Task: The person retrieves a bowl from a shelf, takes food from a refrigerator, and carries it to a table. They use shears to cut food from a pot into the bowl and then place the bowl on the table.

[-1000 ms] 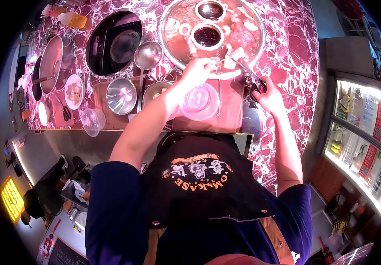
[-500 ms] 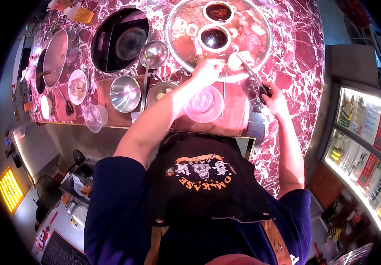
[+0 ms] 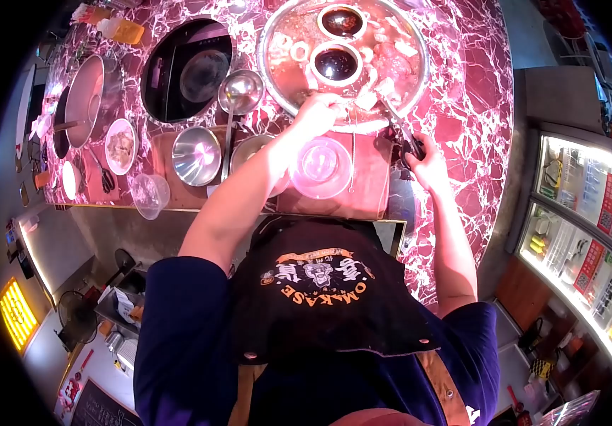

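My left hand [image 3: 316, 115] is closed at the near rim of a large round metal pan [image 3: 288, 104]; what its fingertips grip is too small to make out. In my right hand [image 3: 428, 165] are dark-handled scissors [image 3: 414, 143], their blades angled toward a pale food piece [image 3: 367, 100] at the pan's edge. The pan holds reddish broth with meat and pale rings, plus two white-rimmed cups of dark liquid, one farther [image 3: 341, 23] and one nearer [image 3: 336, 64]. A long pale strip [image 3: 362, 128] lies along the rim between my hands.
Left of the pan are a ladle [image 3: 240, 92], a steel bowl [image 3: 196, 156], a black cooktop [image 3: 167, 78] and a white bowl of food [image 3: 121, 145]. A clear plastic tub [image 3: 320, 168] sits nearest my apron; another clear tub [image 3: 151, 193] stands at the table's front edge.
The whole view has shifted slightly, moving the table items left. My right hand and the scissors are a little lower, and the pale food piece sits closer to my left hand.
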The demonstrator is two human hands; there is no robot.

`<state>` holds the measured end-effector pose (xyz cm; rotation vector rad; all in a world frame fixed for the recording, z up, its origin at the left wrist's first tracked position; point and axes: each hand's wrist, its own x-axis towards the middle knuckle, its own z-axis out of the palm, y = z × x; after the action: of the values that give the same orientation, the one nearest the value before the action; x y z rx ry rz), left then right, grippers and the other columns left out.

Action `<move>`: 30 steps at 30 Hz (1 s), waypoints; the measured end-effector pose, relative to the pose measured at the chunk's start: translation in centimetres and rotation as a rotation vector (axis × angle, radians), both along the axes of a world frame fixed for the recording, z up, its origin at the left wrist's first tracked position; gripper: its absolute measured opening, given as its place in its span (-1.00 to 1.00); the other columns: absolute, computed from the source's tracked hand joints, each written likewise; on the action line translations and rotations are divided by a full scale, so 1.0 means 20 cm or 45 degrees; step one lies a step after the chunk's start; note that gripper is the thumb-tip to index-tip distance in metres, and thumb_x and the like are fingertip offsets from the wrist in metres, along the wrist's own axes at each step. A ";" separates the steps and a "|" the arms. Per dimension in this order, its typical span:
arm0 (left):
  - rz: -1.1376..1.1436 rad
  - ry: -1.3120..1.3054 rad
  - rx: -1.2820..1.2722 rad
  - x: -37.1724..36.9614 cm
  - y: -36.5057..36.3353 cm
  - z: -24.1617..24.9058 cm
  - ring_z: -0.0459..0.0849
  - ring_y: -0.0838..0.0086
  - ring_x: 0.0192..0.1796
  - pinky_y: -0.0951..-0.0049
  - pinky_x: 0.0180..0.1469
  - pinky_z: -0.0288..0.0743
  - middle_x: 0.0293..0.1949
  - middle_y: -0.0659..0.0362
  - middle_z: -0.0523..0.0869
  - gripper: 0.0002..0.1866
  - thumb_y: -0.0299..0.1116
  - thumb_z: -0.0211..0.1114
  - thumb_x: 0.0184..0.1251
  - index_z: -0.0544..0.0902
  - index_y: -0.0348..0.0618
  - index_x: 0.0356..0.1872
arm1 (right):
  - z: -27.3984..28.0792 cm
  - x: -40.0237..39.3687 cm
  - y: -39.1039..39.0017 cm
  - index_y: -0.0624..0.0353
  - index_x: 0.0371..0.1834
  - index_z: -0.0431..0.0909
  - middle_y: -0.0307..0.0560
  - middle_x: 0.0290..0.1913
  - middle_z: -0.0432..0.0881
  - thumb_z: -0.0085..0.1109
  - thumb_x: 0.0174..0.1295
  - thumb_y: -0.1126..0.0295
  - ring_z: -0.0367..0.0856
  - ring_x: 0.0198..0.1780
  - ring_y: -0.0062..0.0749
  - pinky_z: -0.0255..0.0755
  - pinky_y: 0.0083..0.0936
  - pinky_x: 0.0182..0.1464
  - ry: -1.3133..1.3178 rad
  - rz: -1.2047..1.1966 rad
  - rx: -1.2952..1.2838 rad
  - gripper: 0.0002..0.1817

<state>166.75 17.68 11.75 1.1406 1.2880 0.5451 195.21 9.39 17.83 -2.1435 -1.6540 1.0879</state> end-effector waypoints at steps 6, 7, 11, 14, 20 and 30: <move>0.010 -0.078 0.045 -0.02 0.00 -0.03 0.71 0.46 -0.05 0.47 0.06 0.55 -0.12 0.08 0.77 -0.75 -0.58 0.07 0.42 0.68 -0.38 -0.02 | -0.09 0.04 -0.04 0.06 0.24 0.50 0.14 -0.04 0.72 0.28 0.12 0.38 0.72 0.02 -0.06 0.54 -0.28 0.08 -0.020 -0.011 0.031 -0.46; 0.074 -0.153 0.041 -0.03 0.01 -0.03 0.70 0.48 -0.05 0.49 0.07 0.53 -0.12 0.10 0.76 -0.75 -0.58 0.08 0.41 0.68 -0.38 -0.01 | -0.06 0.04 -0.06 0.02 0.24 0.52 0.14 -0.04 0.72 0.28 0.11 0.40 0.73 0.01 -0.06 0.55 -0.28 0.07 -0.037 0.016 0.089 -0.47; 0.187 -0.270 -0.014 -0.12 -0.02 0.07 0.67 0.52 -0.06 0.53 0.07 0.50 -0.12 0.14 0.76 -0.74 -0.59 0.12 0.39 0.67 -0.38 0.01 | 0.14 0.07 -0.14 0.02 0.26 0.49 0.02 -0.17 0.74 0.26 0.14 0.45 0.76 -0.12 -0.24 0.57 -0.36 -0.03 0.000 -0.104 0.024 -0.46; 0.148 -0.077 0.261 -0.25 -0.12 0.21 0.65 0.60 -0.15 0.57 -0.03 0.50 -0.17 0.20 0.76 -0.74 -0.53 0.16 0.42 0.68 -0.31 0.05 | 0.40 0.04 -0.14 0.05 0.26 0.48 -0.06 -0.23 0.71 0.25 0.12 0.48 0.71 -0.20 -0.44 0.55 -0.49 -0.06 0.035 -0.017 0.083 -0.45; 0.216 0.203 0.542 -0.62 -0.50 0.38 0.78 0.34 -0.15 0.36 -0.12 0.61 -0.17 0.03 0.78 -0.80 -0.45 0.19 0.42 0.70 -0.25 -0.05 | 0.67 -0.16 -0.03 0.06 0.26 0.48 0.05 -0.15 0.72 0.30 0.06 0.44 0.74 -0.13 -0.24 0.56 -0.36 0.03 -0.070 0.403 0.062 -0.41; 0.280 0.541 0.668 -1.07 -1.31 0.32 0.70 0.24 -0.28 0.39 -0.22 0.54 -0.27 0.07 0.72 -0.81 -0.51 0.22 0.38 0.73 -0.14 -0.07 | 0.44 -0.84 -0.08 0.11 0.21 0.50 0.18 -0.11 0.71 0.25 0.03 0.45 0.70 -0.03 0.04 0.53 -0.17 0.03 0.015 1.134 0.016 -0.43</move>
<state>145.35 -8.60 18.17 1.6184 1.7067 0.8703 178.45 7.89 26.68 -1.3428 -2.6781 1.2443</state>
